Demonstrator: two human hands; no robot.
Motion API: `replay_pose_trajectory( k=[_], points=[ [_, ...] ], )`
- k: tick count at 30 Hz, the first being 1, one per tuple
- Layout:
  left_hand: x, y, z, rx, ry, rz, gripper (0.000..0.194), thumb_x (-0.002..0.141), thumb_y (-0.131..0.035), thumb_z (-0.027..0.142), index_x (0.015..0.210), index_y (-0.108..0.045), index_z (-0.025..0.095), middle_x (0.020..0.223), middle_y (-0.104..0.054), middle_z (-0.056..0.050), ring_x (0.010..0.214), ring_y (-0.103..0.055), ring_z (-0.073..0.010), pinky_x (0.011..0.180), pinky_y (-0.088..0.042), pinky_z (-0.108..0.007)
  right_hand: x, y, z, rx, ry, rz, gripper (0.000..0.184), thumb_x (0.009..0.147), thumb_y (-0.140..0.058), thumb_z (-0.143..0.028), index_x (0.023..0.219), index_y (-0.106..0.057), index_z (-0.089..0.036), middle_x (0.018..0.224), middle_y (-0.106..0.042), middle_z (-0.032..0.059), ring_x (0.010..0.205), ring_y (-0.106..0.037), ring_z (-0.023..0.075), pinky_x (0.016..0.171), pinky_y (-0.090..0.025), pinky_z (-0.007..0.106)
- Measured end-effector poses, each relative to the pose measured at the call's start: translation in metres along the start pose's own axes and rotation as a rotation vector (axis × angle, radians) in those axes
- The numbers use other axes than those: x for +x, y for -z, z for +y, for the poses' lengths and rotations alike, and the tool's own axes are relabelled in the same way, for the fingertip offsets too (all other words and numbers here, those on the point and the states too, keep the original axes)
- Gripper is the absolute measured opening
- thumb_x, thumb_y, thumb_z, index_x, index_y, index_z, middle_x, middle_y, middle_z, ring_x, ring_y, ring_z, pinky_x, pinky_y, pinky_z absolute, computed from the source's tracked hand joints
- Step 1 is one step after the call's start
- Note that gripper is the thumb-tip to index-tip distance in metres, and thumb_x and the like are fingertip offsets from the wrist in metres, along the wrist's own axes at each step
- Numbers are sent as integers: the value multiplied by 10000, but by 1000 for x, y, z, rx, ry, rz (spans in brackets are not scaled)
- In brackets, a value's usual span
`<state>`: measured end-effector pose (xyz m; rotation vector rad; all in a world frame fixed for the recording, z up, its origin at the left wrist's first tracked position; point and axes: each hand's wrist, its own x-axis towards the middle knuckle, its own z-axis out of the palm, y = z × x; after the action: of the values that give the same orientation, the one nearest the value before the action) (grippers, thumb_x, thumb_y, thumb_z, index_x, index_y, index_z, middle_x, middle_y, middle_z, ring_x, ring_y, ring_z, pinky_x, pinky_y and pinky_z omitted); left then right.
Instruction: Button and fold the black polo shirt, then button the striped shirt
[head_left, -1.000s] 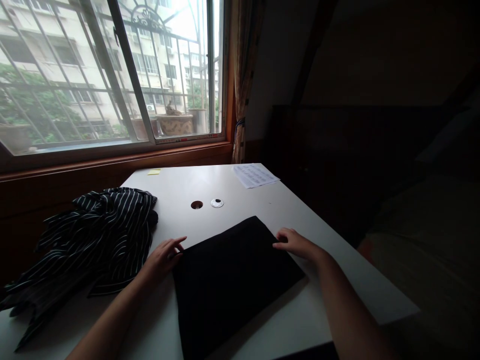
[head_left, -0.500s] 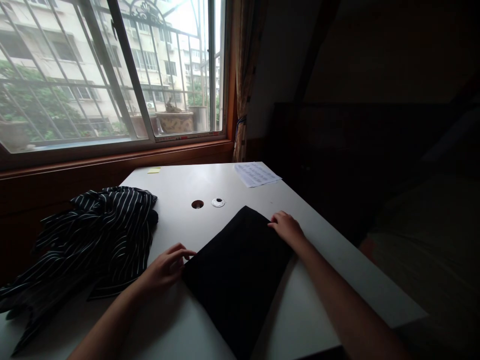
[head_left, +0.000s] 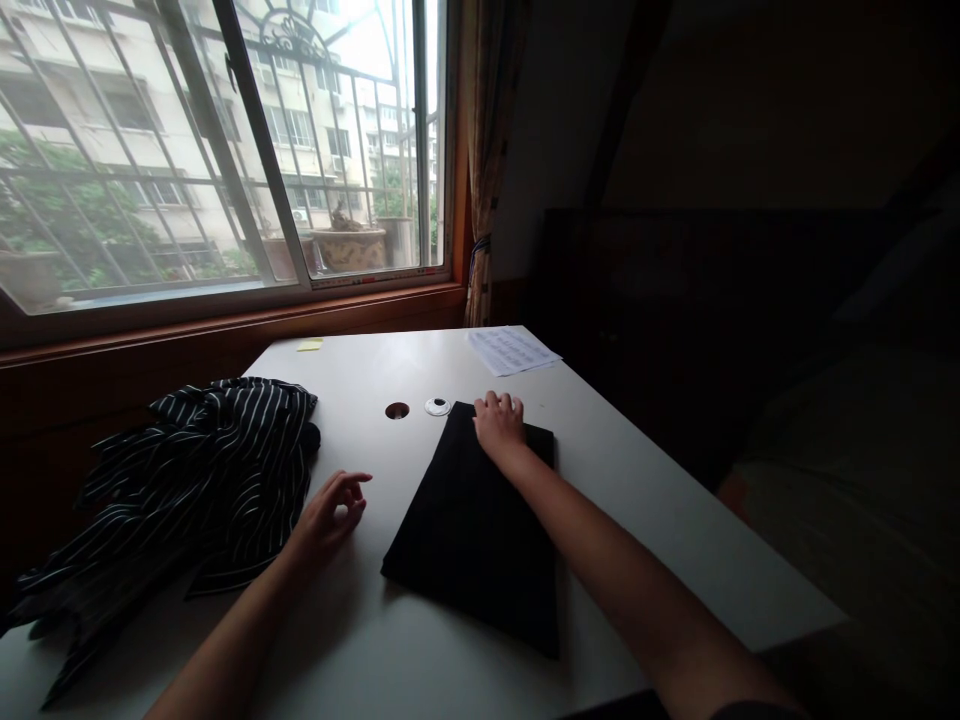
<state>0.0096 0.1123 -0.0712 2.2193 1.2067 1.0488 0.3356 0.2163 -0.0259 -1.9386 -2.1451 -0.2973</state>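
Striped cloth (head_left: pixel 247 460) heaped left of round hole (head_left: pixel 397 411); left hand (head_left: pixel 326 518) nearer than hole, fingers loosely bent, released. Black cloth (head_left: pixel 480 540) right of hole, reaching nearer, long axis near-to-far; right hand (head_left: pixel 501 424) curls at far edge, grip hidden. Sheets (head_left: pixel 514 351) beyond hole, rightward, print unreadable.
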Motion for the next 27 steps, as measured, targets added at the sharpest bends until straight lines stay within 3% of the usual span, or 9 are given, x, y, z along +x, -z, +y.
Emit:
replay_pose_trajectory(
  k=[4, 7, 9, 11, 20, 27],
  points=[
    [1, 2, 0, -8, 30, 37, 264, 948, -493, 281, 1196, -563, 223, 920, -552, -31, 803, -580, -135, 787, -540, -308, -25, -3, -51, 119, 118, -36, 441, 967, -359, -304, 1390, -468, -246, 1461, -412, 151, 1271, -359, 388, 1063, -176, 613],
    [-1, 2, 0, -64, 54, -7, 271, 946, -490, 292, 1191, -581, 221, 922, -540, -33, 802, -584, -135, 735, -552, -277, -57, -9, -82, 219, 219, -157, 506, 965, -372, -476, 1397, -455, -227, 1538, -312, 148, 1339, -286, 424, 1060, -202, 657],
    [-1, 1, -1, -99, 63, -23, 275, 950, -482, 299, 1192, -587, 221, 929, -535, -36, 813, -586, -137, 717, -554, -264, -79, -12, -95, 273, 308, -212, 522, 957, -364, -554, 1372, -475, -257, 1535, -330, 123, 1365, -261, 423, 1064, -200, 683],
    [-1, 1, -2, -109, 62, -32, 278, 954, -476, 297, 1197, -587, 219, 935, -538, -37, 825, -590, -138, 731, -551, -267, -97, -13, -99, 302, 362, -188, 501, 966, -346, -564, 1353, -484, -276, 1499, -391, 114, 1388, -242, 401, 1091, -161, 691],
    [1, 2, -5, -15, -7, -112, 290, 956, -444, 261, 1207, -578, 202, 901, -555, -38, 744, -581, -132, 692, -495, -262, -127, 1, -63, 262, 490, -124, 456, 976, -384, -548, 1253, -546, -224, 1392, -485, 160, 1375, -312, 346, 1114, -199, 689],
    [0, 2, -4, 5, -39, -115, 290, 942, -458, 256, 1187, -599, 191, 885, -567, -36, 689, -554, -121, 648, -470, -244, -144, 23, 2, 257, 750, -163, 413, 985, -423, -486, 1258, -589, -224, 1379, -523, 137, 1397, -331, 318, 1137, -205, 638]
  ],
)
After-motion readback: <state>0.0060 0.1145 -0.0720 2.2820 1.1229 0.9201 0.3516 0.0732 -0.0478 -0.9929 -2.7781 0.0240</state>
